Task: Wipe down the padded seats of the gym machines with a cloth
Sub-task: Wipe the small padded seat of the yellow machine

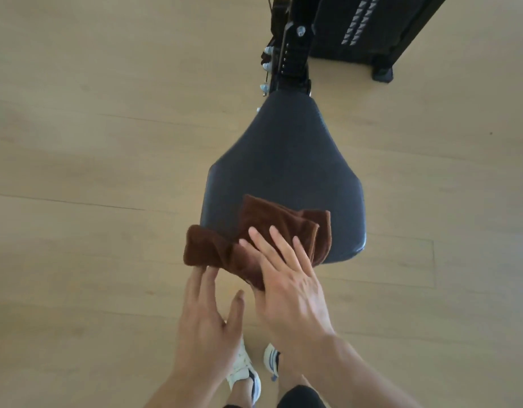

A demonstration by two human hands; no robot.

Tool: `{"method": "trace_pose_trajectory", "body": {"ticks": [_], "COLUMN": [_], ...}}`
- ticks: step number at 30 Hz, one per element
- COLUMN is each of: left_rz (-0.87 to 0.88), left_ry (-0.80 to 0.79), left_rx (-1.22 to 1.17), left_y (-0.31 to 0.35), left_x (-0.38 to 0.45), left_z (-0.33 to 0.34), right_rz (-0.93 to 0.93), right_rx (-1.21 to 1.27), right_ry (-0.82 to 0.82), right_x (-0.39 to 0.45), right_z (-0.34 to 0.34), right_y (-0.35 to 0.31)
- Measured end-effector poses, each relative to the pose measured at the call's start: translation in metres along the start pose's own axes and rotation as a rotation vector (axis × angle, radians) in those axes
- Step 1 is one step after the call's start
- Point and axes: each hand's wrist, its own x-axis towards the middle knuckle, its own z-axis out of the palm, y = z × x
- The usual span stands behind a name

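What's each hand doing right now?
Left hand: open, fingertips at the brown cloth edge, gripping nothing.
Right hand: open, flat on the cloth over the seat.

A brown cloth (pixel 255 235) lies bunched over the near edge of the dark padded seat (pixel 283 172). The right hand (pixel 286 284) presses flat on it; the left hand (pixel 208 316), fingers spread, touches the cloth's hanging corner.
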Motion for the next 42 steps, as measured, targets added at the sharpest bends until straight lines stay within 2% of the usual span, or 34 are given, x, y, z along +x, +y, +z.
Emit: {"method": "trace_pose_trajectory", "body": {"ticks": [4,6,8,11,15,18,22,30,42], "left_rz": [0.258,0.405,0.473,0.473,0.468,0.502,0.549,0.588,0.482], "left_ry": [0.000,-0.001,-0.032,-0.090,-0.125,-0.121,-0.121,-0.149,-0.089], "left_rx": [0.215,0.288,0.320,0.394,0.517,0.526,0.563,0.578,0.544], "left_y": [0.002,0.008,0.022,0.049,0.071,0.082,0.099,0.126,0.150], "left_x": [-0.015,-0.012,-0.003,0.012,0.031,0.050,0.080,0.130,0.210], "left_z": [0.032,0.042,0.049,0.059,0.067,0.072,0.080,0.095,0.094], "right_rz": [0.146,0.271,0.403,0.510,0.576,0.654,0.741,0.798,0.689], "right_rx": [0.012,0.020,0.021,0.103,0.346,0.418,0.402,0.347,0.268], "right_ry": [0.136,0.209,0.257,0.251,0.332,0.371,0.326,0.261,0.154], "right_x": [-0.023,-0.029,-0.033,-0.036,-0.021,-0.003,0.018,0.065,0.170], "right_z": [-0.003,-0.003,-0.004,-0.002,-0.003,-0.012,-0.031,-0.055,-0.081], "right_y": [0.019,0.030,0.044,0.057,0.063,0.066,0.080,0.108,0.129]}}
